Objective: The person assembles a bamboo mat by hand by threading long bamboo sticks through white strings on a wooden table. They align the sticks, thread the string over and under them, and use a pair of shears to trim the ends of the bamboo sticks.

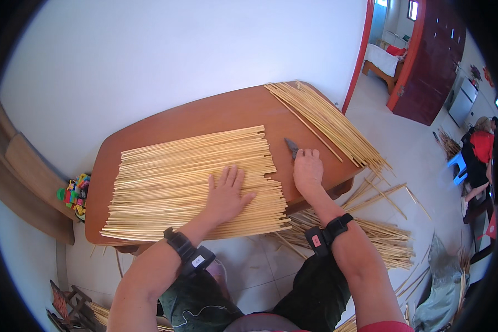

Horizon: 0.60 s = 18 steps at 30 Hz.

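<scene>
My left hand (227,195) lies flat, fingers spread, on a wide layer of pale yellow reed-like stalks (171,177). The stalks lie side by side across the brown table (193,116), their right ends uneven. Beyond those ends, my right hand (309,170) is closed around a dark grey, pointed, blade-like tool (291,146). Its tip points away and to the left; the rest is hidden in my fingers. Both wrists wear black straps with small boxes.
A second bundle of stalks (326,119) lies at the table's far right, overhanging its edge. More stalks (379,238) are heaped below on the right. Colourful toy blocks (76,196) sit left of the table. A person in red (483,145) is at far right, near a blue stool (457,166).
</scene>
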{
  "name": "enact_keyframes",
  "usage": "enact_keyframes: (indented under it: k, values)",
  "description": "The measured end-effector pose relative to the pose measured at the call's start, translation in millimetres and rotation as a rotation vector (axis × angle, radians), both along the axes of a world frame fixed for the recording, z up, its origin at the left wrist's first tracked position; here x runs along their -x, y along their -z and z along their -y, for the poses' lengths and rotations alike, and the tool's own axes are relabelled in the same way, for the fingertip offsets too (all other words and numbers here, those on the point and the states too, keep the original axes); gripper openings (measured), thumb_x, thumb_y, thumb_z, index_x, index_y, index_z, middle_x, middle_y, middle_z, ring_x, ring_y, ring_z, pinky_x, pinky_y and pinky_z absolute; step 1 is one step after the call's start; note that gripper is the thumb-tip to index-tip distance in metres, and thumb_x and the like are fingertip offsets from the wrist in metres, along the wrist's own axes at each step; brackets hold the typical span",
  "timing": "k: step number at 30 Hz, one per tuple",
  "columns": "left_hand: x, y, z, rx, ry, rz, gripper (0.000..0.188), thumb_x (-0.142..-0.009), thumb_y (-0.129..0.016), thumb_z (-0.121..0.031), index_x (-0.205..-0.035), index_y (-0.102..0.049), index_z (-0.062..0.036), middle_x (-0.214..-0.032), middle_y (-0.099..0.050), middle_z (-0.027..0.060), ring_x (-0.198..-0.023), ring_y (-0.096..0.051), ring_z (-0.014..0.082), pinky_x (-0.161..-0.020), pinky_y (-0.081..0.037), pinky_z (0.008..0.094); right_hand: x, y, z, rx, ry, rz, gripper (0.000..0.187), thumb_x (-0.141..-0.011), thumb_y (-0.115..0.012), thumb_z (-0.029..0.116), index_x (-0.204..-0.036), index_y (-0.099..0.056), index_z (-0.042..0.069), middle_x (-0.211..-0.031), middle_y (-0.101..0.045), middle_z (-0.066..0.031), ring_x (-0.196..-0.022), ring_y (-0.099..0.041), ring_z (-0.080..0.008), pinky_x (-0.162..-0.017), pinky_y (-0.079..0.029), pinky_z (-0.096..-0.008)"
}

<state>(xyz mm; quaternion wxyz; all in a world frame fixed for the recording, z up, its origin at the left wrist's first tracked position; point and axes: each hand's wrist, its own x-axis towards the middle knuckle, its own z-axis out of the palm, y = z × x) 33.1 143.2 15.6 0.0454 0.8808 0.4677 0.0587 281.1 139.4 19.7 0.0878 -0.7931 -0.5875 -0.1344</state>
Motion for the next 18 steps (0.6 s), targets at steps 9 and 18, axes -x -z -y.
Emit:
enact_keyframes:
  k: [9, 18]
  values:
    - [-5.3, -7.6, -0.3, 0.006, 0.011, -0.004, 0.077, -0.095, -0.032, -0.061, -0.149, -0.026, -0.0053, -0.156, -0.020, 0.0160, -0.146, -0.013, 0.0309, -0.114, -0.009, 0.0592, -4.3, 0.9, 5.3, -0.050, -0.018, 0.019, 0.033, -0.088, -0.056, 0.018, -0.116, -0.059, 0.001, -0.110, -0.059, -0.0098, -0.106, -0.053, -0.0248, -0.083, -0.048, -0.0388]
    - [-28.3, -7.1, -69.4, -0.180, -0.015, 0.121, 0.066, -0.099, -0.037, -0.049, -0.146, -0.029, -0.0034, -0.155, -0.022, 0.0177, -0.143, -0.022, 0.0344, -0.111, -0.014, 0.0620, 75.6, -17.8, 29.0, -0.158, -0.499, -0.092, 0.075, -0.092, -0.052, 0.047, -0.140, -0.035, -0.008, -0.149, -0.033, -0.0227, -0.141, -0.025, -0.0341, -0.115, -0.019, -0.0480]
